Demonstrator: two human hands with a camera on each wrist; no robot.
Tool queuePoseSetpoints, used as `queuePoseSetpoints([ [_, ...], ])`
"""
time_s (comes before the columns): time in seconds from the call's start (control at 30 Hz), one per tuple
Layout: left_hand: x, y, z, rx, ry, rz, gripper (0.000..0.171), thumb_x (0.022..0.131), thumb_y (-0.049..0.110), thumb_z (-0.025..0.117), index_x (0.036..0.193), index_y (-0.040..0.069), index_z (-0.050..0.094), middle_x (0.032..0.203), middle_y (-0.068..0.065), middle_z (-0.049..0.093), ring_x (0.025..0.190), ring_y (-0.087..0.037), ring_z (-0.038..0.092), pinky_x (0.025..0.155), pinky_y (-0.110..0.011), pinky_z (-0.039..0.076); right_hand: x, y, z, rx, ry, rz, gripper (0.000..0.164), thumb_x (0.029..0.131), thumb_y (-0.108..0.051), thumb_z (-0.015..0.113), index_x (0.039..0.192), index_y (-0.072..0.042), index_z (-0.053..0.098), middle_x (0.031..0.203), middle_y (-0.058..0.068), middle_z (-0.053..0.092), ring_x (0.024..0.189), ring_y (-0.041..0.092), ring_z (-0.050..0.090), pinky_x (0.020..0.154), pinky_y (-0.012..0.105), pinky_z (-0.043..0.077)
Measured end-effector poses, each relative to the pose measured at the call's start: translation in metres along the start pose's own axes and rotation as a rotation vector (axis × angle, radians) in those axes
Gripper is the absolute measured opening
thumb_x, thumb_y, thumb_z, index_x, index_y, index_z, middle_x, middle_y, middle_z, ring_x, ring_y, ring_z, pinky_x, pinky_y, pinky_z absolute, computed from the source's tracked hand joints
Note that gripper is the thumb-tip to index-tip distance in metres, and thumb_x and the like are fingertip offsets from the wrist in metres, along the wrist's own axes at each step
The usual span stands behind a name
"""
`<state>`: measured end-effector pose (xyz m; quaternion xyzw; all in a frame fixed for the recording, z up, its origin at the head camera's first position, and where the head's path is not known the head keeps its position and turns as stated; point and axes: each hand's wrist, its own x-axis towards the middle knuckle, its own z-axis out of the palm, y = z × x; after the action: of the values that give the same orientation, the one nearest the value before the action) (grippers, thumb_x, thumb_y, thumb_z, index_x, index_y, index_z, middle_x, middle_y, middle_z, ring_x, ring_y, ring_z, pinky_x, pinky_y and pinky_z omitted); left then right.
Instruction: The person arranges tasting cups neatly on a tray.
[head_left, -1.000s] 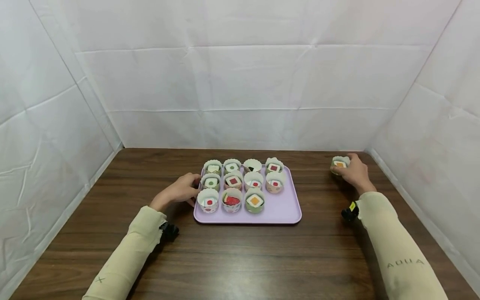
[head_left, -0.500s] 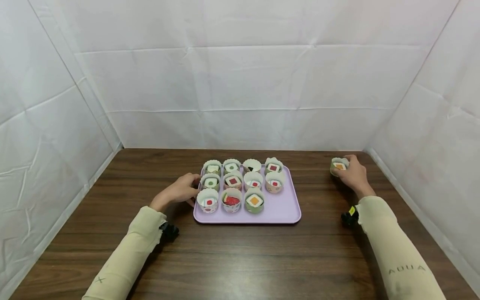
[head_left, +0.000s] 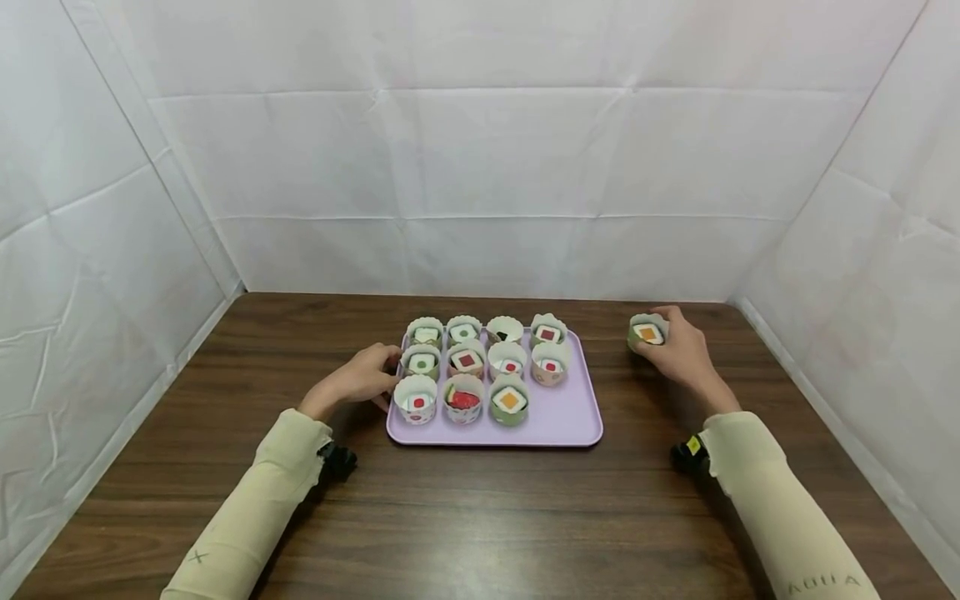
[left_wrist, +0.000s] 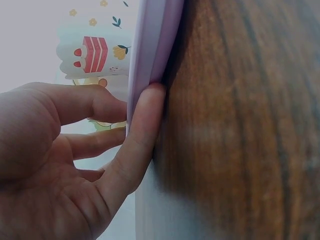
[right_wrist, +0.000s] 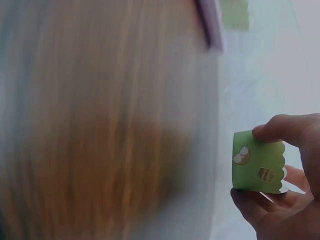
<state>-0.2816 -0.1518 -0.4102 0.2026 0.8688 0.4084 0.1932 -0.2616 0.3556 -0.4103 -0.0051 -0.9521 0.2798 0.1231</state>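
Note:
In the head view my right hand (head_left: 681,350) grips a green paper cupcake cup (right_wrist: 257,162) with scalloped rim, to the right of the tray. Inside it lies a white square piece with an orange centre (head_left: 648,333), like a sushi roll. The right wrist view shows thumb on one side of the cup and fingers on the other. My left hand (head_left: 365,377) pinches the left rim of a lilac tray (left_wrist: 150,45), with the thumb low beside the table. Rows of similar filled cups stand on the tray, among them a green cup (head_left: 509,403) with an orange-centred piece at the front.
A brown wooden table (head_left: 480,517) carries the tray. White sheeting (head_left: 495,167) encloses its back and sides. At the tray's near-left corner stands a patterned white cup (head_left: 416,403), beside a cup with a red piece (head_left: 462,402). The tray's front right part is bare.
My right hand has moved left toward the tray, bringing the green cupcake cup with it. The left hand and the cups on the tray have stayed in place.

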Motion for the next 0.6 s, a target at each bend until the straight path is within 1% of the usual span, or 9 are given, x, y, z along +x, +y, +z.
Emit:
queuePoseSetpoints([
  [0.1,0.000,0.000,-0.001,0.004,0.005,-0.005,0.046,0.096,0.001,0.053,0.140,-0.013,0.048,0.129,-0.032,0.042,0.089,-0.030,0.065,0.065,-0.036,0.067,-0.006,-0.017,0.003,0.003,0.007,-0.061,0.068,0.092,-0.024,0.074,0.147,0.002,0.043,0.142,0.036,0.051,0.109,0.044,0.057,0.082,0.048,0.049],
  [0.17,0.001,0.000,-0.001,0.004,0.009,-0.014,0.047,0.097,0.001,0.053,0.141,-0.013,0.047,0.130,-0.032,0.042,0.089,-0.029,0.066,0.065,-0.035,0.067,-0.010,-0.029,0.006,0.011,0.014,-0.100,0.066,0.090,-0.021,0.075,0.145,0.001,0.046,0.137,0.033,0.056,0.107,0.042,0.059,0.082,0.046,0.048],
  [0.33,0.001,-0.001,-0.001,0.004,0.010,-0.019,0.050,0.096,0.002,0.054,0.143,-0.014,0.045,0.133,-0.033,0.042,0.089,-0.030,0.066,0.065,-0.035,0.067,-0.023,-0.055,0.014,0.035,-0.002,-0.166,0.061,0.087,-0.014,0.077,0.140,0.000,0.049,0.129,0.028,0.061,0.108,0.040,0.060,0.087,0.050,0.050],
  [0.43,0.001,-0.001,0.000,0.001,0.002,-0.015,0.050,0.096,0.002,0.053,0.143,-0.014,0.045,0.134,-0.034,0.041,0.091,-0.030,0.066,0.066,-0.035,0.067,-0.032,-0.068,0.018,0.037,-0.023,-0.186,0.060,0.085,-0.012,0.078,0.137,0.000,0.051,0.127,0.025,0.060,0.108,0.038,0.059,0.090,0.051,0.051],
  [0.6,0.000,0.001,0.000,0.000,0.000,-0.009,0.050,0.097,0.002,0.053,0.144,-0.014,0.044,0.133,-0.034,0.041,0.091,-0.031,0.066,0.066,-0.036,0.067,-0.043,-0.085,0.023,0.037,-0.044,-0.218,0.059,0.083,-0.012,0.080,0.134,-0.001,0.054,0.125,0.023,0.061,0.109,0.036,0.059,0.091,0.051,0.052],
])
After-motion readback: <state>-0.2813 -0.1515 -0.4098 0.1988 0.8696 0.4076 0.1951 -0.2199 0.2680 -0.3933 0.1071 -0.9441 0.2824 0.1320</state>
